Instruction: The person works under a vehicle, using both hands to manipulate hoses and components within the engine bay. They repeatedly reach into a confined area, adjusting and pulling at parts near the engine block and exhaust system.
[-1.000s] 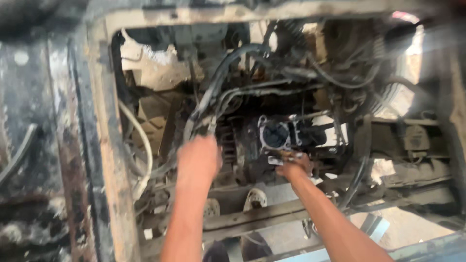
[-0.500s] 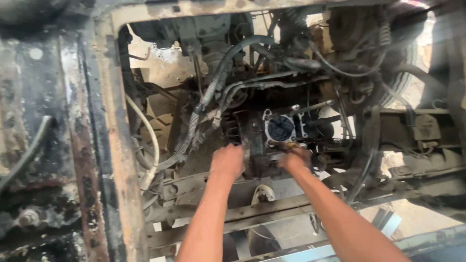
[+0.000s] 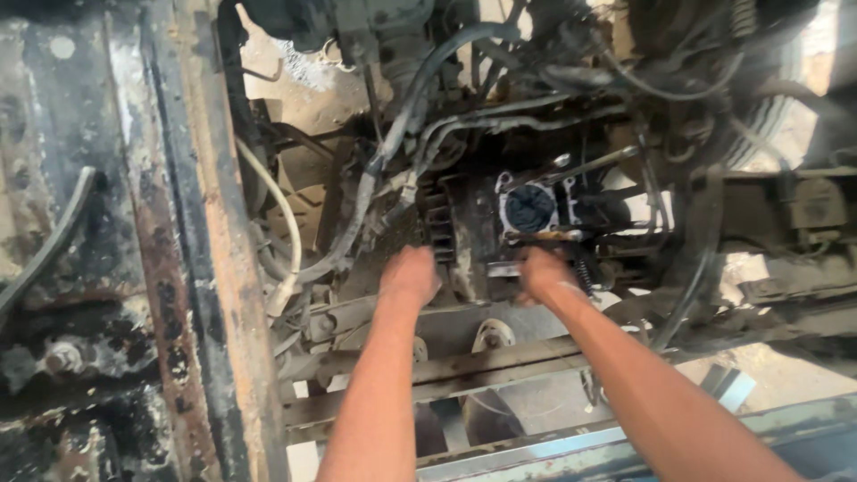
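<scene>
I look down into an opened vehicle frame at a dark, ribbed engine part (image 3: pixel 478 228) with a round black opening ringed in pale metal (image 3: pixel 530 207). My left hand (image 3: pixel 409 275) is a closed fist pressed against the lower left side of that part, near the fins. My right hand (image 3: pixel 541 272) grips its lower front edge, fingers curled under a small metal piece. What the fingers hold is hidden.
Grey hoses and cables (image 3: pixel 393 152) run diagonally above the part. A rusty frame rail (image 3: pixel 223 268) stands at the left, with a greasy black panel (image 3: pixel 80 223) beyond it. A cross member (image 3: pixel 482 366) lies under my forearms. A tyre (image 3: pixel 768 98) shows at the upper right.
My left hand has moved right and down onto the engine part's side. My right hand has stayed at its lower edge. The camera has shifted closer.
</scene>
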